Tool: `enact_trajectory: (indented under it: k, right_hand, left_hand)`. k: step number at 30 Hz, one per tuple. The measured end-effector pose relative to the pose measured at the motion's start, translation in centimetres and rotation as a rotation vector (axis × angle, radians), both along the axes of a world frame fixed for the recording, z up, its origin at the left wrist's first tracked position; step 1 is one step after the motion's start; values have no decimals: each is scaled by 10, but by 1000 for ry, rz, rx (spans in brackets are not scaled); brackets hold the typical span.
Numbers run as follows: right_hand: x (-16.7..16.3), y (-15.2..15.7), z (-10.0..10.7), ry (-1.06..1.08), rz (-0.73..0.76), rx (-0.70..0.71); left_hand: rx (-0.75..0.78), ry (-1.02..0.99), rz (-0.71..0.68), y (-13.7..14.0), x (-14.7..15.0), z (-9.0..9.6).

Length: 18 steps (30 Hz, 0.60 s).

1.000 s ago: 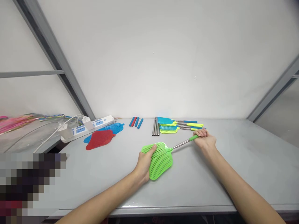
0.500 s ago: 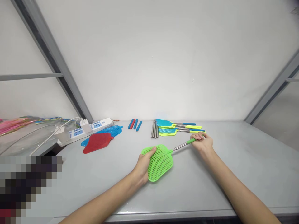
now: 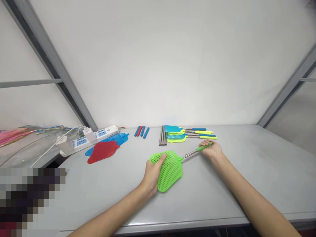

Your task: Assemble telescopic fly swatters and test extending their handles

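A green fly swatter [image 3: 171, 171] with a perforated head, a metal shaft and a green grip spans the space between my hands. My left hand [image 3: 153, 172] is closed on the left edge of its head, thumb on top. At the other end, my right hand [image 3: 211, 149] has its fingers curled around the green grip, whose tip shows above them. Beyond the hands lie several finished-looking swatters [image 3: 176, 138] with blue and yellow heads, overlapping in a stack. Beside them several metal tubes [image 3: 163, 135] lie side by side.
Blue and red grips [image 3: 139, 131] lie near the back wall. A red swatter head [image 3: 102, 152] partly covers blue swatter heads [image 3: 122, 139] at the left. Behind these sits a white power strip [image 3: 89, 141] with chargers and cables. The grey table [image 3: 197, 197] ends at a front edge.
My right hand has shifted slightly left along the grip, and more of the grip's end shows. My left hand keeps its hold on the swatter head. The view has tilted a little.
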State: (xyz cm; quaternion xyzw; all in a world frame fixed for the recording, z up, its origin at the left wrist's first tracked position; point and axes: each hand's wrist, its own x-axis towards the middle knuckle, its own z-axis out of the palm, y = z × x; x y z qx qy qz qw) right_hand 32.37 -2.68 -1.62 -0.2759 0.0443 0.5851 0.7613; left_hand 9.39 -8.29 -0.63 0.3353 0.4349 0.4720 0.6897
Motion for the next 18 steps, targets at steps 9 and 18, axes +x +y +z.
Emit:
enact_trajectory:
  k: [9, 18]
  right_hand:
    - [3, 0, 1, -17, -8, 22]
    - [4, 0, -1, -17, -3, 23]
  left_hand:
    - [63, 47, 8, -1, 0, -1]
    - [34, 19, 2, -2, 0, 1]
